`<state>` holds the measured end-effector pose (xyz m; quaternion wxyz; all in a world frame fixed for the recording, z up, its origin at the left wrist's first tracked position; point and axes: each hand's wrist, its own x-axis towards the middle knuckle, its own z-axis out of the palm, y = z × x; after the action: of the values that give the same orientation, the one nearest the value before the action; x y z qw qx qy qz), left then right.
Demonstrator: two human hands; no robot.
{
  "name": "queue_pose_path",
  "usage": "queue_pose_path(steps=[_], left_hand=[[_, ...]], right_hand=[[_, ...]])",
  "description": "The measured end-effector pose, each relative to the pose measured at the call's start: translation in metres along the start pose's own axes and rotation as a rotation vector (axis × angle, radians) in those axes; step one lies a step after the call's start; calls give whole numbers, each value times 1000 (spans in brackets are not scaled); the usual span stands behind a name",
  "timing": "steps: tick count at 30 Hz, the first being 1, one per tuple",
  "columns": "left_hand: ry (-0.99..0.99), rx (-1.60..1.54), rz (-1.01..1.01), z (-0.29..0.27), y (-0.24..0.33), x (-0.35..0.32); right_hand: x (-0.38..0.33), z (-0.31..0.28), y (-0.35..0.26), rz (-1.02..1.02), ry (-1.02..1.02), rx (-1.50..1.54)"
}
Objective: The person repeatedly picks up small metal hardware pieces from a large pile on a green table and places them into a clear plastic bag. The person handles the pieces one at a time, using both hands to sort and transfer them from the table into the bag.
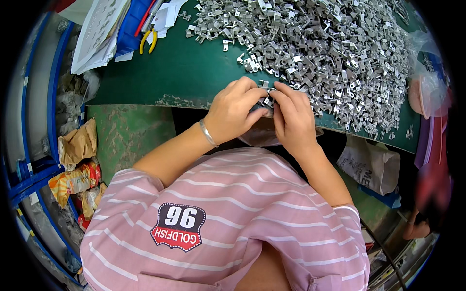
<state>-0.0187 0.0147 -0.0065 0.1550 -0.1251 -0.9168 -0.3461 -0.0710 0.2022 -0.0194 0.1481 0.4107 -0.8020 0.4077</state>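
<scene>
The left hand (235, 106) has its thumb and fingers pinched at the table's near edge, seemingly on a small metal bracket (266, 100); the right hand (295, 121) meets it from the other side, its fingertips also closed on the piece. The fingers hide much of it, so how many pieces they grip and how each is finished I cannot tell. To their right and beyond spreads the heap (340, 58) of similar brackets; by its bulk, much of the handling seems left, though finished and unfinished pieces cannot be told apart. As for edges and room, the rack (57, 72) stands at far left, apart from the table. Papers (99, 34), a blue tray (128, 31) and yellow-handled pliers (153, 41) lie at the table's far left. Green table (150, 80) shows between these and the hands, giving sideways room to the left. The front edge runs just beneath the wrists, so a slipped piece could drop off there. On the right, the heap crowds close to the right hand and nearly reaches the edge; a pink basket (416, 97) sits beyond it.
</scene>
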Motion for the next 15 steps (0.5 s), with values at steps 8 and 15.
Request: queue_pose_path(steps=[8, 15], left_hand=[[-55, -122, 28, -10, -10, -11], [-61, -96, 60, -5, 4, -3]], right_hand=[[-23, -6, -2, 16, 55, 115], [-17, -9, -7, 13, -7, 25]])
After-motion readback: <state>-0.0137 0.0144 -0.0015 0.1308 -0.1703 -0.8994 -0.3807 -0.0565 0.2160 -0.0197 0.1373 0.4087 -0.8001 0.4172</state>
